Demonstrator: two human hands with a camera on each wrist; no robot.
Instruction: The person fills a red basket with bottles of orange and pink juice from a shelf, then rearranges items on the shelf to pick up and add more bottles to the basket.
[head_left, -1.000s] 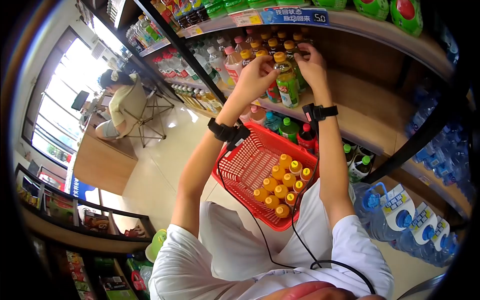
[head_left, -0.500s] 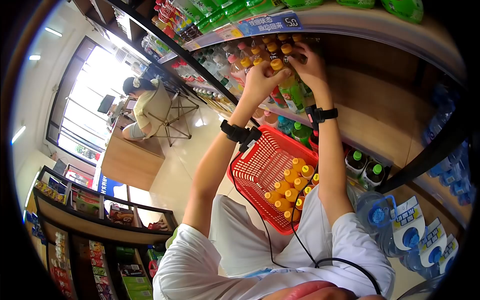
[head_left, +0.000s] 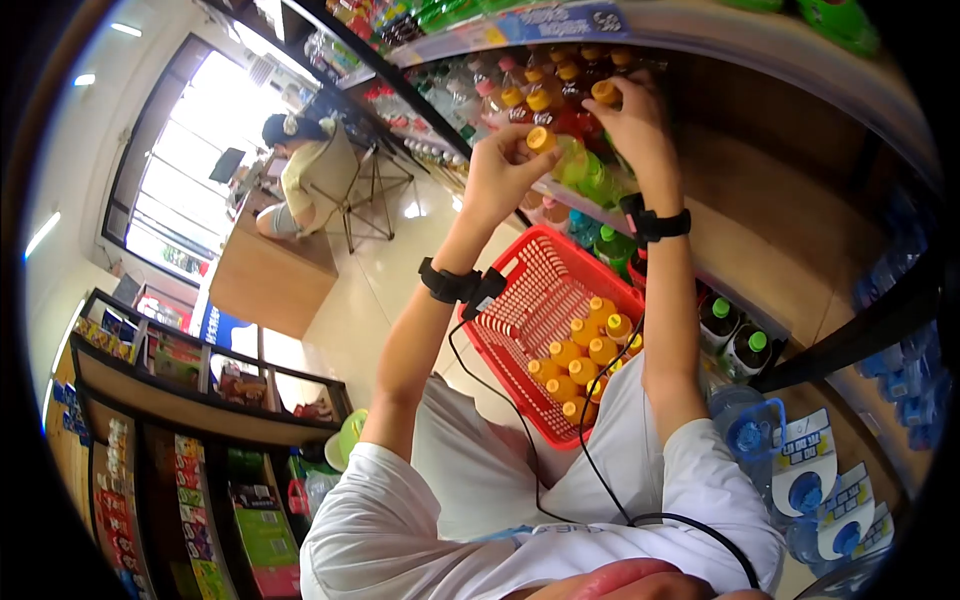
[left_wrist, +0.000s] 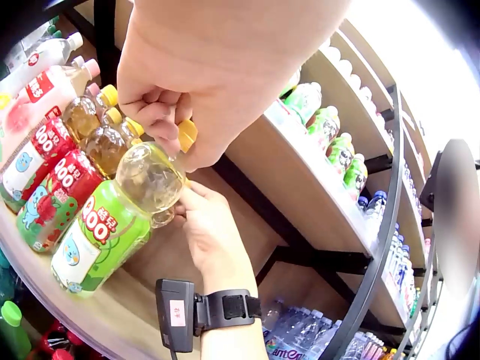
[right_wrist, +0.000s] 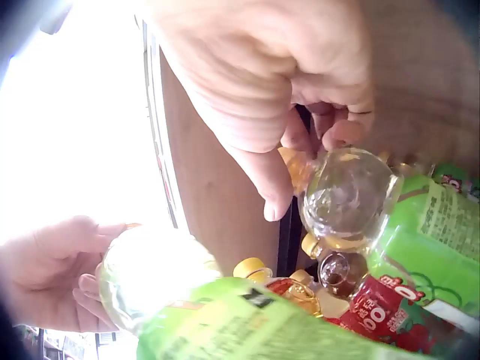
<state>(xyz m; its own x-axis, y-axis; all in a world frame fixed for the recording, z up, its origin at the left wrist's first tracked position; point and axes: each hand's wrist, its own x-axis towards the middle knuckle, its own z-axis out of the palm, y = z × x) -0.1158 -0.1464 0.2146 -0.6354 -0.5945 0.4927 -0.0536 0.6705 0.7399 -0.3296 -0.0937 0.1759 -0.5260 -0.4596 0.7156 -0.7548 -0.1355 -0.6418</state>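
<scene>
My left hand (head_left: 500, 175) pinches the yellow cap of a green-labelled juice bottle (left_wrist: 105, 232), which leans towards me at the shelf's front. To its right, my right hand (head_left: 640, 125) grips the yellow cap of a second green-labelled bottle (right_wrist: 427, 232). In the right wrist view, thumb and fingers close round that cap, above a clear, rounded neck. Red-labelled bottles (left_wrist: 64, 195) with yellow caps stand just beside the first green one. Behind them are pink-capped bottles (left_wrist: 49, 97). In the head view the second bottle's body is mostly hidden by the right hand.
Below the shelf, a red basket (head_left: 530, 275) holds several orange drink bottles (head_left: 565, 352) at its near right end. Large water jugs (head_left: 750, 430) stand at the right. A black shelf post (head_left: 820, 345) slants nearby. Across the floor, a person (head_left: 305, 175) sits at a desk (head_left: 275, 270).
The front green-labelled bottle has gone from upright to leaning towards me, its cap in my left fingers. My right fingers have closed on another cap. The head view has shifted.
</scene>
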